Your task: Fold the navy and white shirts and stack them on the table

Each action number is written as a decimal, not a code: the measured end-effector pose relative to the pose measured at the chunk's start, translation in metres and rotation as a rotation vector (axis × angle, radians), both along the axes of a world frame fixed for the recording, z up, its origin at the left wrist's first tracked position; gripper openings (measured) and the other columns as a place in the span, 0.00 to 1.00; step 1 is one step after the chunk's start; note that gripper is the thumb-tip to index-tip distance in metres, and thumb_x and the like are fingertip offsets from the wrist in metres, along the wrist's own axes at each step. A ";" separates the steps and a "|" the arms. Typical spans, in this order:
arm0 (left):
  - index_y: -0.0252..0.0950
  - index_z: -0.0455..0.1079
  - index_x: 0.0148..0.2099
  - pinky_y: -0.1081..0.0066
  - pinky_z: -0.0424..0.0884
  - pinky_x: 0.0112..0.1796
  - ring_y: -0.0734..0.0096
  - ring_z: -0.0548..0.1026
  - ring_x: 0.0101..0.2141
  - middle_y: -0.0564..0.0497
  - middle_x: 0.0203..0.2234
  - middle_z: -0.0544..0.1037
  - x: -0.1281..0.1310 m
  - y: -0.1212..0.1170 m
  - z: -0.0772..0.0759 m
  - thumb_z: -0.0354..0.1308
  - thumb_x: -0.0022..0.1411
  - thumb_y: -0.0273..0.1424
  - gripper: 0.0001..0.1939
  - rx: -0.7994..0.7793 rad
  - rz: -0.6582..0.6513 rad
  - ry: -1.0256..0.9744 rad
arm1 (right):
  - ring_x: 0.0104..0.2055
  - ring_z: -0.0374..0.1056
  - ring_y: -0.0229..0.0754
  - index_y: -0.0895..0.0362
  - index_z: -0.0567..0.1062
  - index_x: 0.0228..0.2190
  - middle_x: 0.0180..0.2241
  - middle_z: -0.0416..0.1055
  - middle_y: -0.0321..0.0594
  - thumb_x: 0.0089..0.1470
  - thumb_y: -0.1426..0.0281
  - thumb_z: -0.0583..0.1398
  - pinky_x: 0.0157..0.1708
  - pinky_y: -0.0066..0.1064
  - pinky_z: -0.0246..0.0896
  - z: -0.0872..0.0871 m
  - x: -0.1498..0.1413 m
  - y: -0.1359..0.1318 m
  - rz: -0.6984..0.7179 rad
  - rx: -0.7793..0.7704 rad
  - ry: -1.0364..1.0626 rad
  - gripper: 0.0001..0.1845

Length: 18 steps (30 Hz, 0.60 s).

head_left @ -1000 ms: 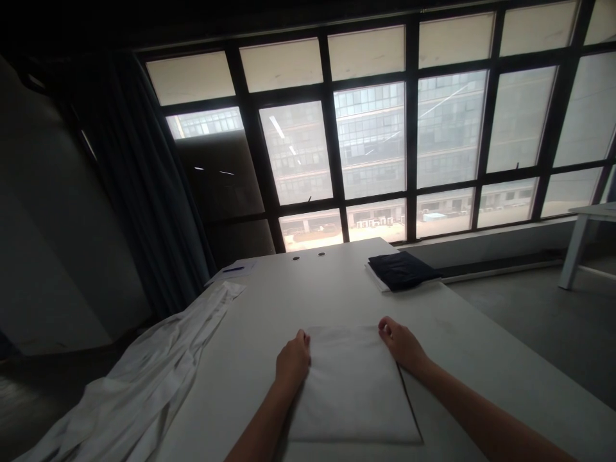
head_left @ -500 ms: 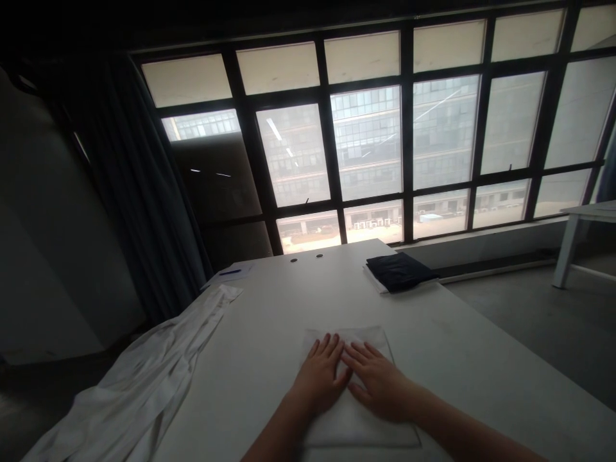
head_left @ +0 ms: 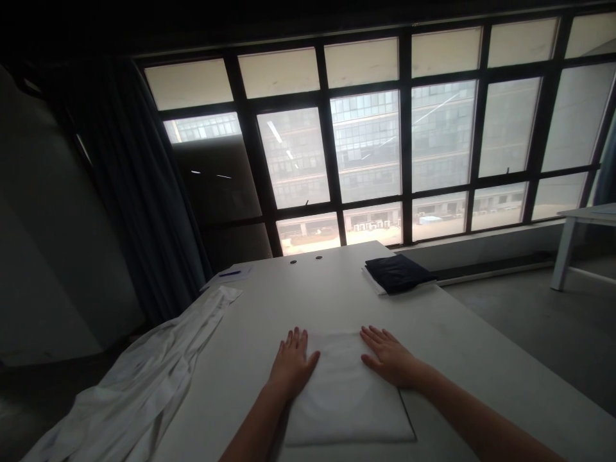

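A folded white cloth [head_left: 349,404], roughly rectangular, lies flat on the white table [head_left: 298,301] in front of me. My left hand [head_left: 291,362] rests palm down on its far left edge, fingers stretched forward and thumb pointing inward. On the far right edge lies my right hand [head_left: 389,354], also flat, with its fingers extended. Neither hand grips anything. Faint creases run across the cloth between the hands. I cannot tell what kind of garment or fabric piece it is.
A dark folded cloth [head_left: 398,273] lies on something white at the table's right edge. Loose white fabric [head_left: 158,359] drapes over the left edge. A pen [head_left: 230,273] lies on paper at the far left. Windows stand behind; another table [head_left: 570,244] is at right.
My hands have moved apart from the middle of the white cloth, the left one to its left edge and the right one to its right edge. Both stay flat.
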State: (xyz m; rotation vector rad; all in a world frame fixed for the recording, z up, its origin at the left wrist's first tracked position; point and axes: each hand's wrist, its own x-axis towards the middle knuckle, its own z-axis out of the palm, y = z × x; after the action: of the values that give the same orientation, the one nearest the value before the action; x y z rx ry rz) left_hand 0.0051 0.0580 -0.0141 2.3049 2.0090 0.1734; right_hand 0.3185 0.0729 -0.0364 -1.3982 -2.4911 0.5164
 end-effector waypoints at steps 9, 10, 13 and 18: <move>0.48 0.57 0.70 0.47 0.52 0.65 0.42 0.54 0.67 0.46 0.69 0.57 0.045 -0.072 0.035 0.65 0.55 0.53 0.44 -0.145 -0.601 -0.100 | 0.68 0.51 0.55 0.51 0.71 0.57 0.67 0.58 0.45 0.61 0.61 0.55 0.65 0.52 0.44 0.008 -0.001 -0.016 -0.010 0.301 0.084 0.24; 0.48 0.54 0.71 0.42 0.50 0.65 0.38 0.51 0.68 0.44 0.71 0.53 0.054 -0.078 0.029 0.65 0.56 0.51 0.45 -0.188 -0.621 -0.076 | 0.65 0.55 0.55 0.52 0.74 0.51 0.63 0.63 0.46 0.59 0.64 0.57 0.64 0.51 0.47 0.012 -0.001 -0.020 0.005 0.346 0.115 0.20; 0.46 0.48 0.73 0.32 0.48 0.62 0.35 0.47 0.68 0.42 0.71 0.51 0.074 -0.086 0.011 0.60 0.63 0.43 0.41 -0.224 -0.596 -0.011 | 0.51 0.65 0.49 0.54 0.75 0.36 0.47 0.72 0.46 0.56 0.69 0.58 0.56 0.45 0.57 0.024 -0.004 -0.035 0.092 0.378 0.217 0.07; 0.48 0.50 0.72 0.43 0.50 0.65 0.43 0.52 0.68 0.45 0.70 0.55 0.076 -0.086 0.017 0.65 0.56 0.40 0.45 -0.163 -0.589 -0.032 | 0.42 0.66 0.44 0.53 0.70 0.32 0.38 0.70 0.41 0.53 0.64 0.61 0.46 0.35 0.61 0.038 -0.023 -0.073 0.302 0.156 0.376 0.07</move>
State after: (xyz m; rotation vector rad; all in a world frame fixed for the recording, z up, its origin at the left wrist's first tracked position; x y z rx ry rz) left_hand 0.0808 -0.0280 0.0029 2.6312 1.1975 0.0049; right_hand 0.2953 0.0003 0.0020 -0.7855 -2.3759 0.5673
